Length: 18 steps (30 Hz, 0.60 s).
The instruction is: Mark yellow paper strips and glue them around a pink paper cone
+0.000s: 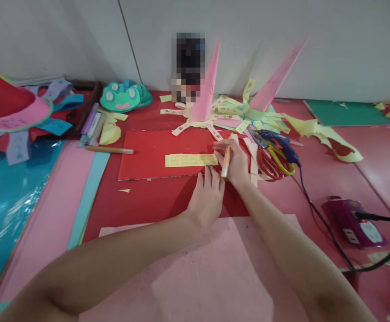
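A pale yellow paper strip (191, 160) with rows of small yellow marks lies on a red board (144, 147). My left hand (208, 197) rests with its fingers stretched out, the tips at the strip's lower right edge. Just to the right, my right hand (237, 162) is closed around an orange pen (226, 162) with a pale end that points down toward me. Its fingertips are beside the strip's right end, and I cannot tell whether they touch it. Another orange-and-pale pen (109, 150) lies across the board's left edge.
Behind the board stand two pink paper cones (205, 98) with lettered strips around them. Scissors (270, 163) and a corded blue glue gun (278, 141) lie at right, near a purple power socket box (356, 223). Green frog cutouts (121, 96) and markers (92, 123) are at left.
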{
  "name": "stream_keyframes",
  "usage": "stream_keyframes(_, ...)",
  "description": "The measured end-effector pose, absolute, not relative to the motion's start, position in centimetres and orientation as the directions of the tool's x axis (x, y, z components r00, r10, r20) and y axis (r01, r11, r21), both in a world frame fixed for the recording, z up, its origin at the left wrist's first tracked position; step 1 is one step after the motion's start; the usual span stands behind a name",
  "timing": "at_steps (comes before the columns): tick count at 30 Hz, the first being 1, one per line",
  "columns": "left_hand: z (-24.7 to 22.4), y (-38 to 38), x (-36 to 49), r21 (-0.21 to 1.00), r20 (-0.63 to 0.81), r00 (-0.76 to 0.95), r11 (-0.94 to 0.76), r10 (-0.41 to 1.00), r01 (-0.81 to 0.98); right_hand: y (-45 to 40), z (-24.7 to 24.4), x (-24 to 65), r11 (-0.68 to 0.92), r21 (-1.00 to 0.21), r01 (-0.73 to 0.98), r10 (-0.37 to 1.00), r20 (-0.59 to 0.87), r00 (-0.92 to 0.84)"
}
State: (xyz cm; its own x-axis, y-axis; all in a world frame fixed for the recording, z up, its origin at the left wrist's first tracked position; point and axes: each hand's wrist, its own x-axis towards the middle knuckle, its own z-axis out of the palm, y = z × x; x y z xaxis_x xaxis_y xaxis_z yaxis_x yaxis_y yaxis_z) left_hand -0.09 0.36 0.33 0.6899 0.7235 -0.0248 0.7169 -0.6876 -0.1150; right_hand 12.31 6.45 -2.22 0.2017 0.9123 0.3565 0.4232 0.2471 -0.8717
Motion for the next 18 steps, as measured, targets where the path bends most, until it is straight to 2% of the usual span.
stream_keyframes(8,0.66,0.44,-0.04,-0.124,-0.058,0.684,-0.685,0.728,0.718,6.6,-2.07,12.03,0.329,-0.85,0.413,0.869,0.443,0.221)
stream_keyframes(15,0.47,0.47,-0.06,-0.132,-0.065,0.69,-0.692,0.721,0.71,6.08,-1.77,11.8,0.277,-0.86,0.427,0.899,0.389,0.2)
stream_keyframes(18,0.31,0.43,0.0,-0.129,-0.051,0.691,-0.691,0.721,0.712,5.64,-1.37,11.72,0.26,-0.889,0.377,0.918,0.349,0.19)
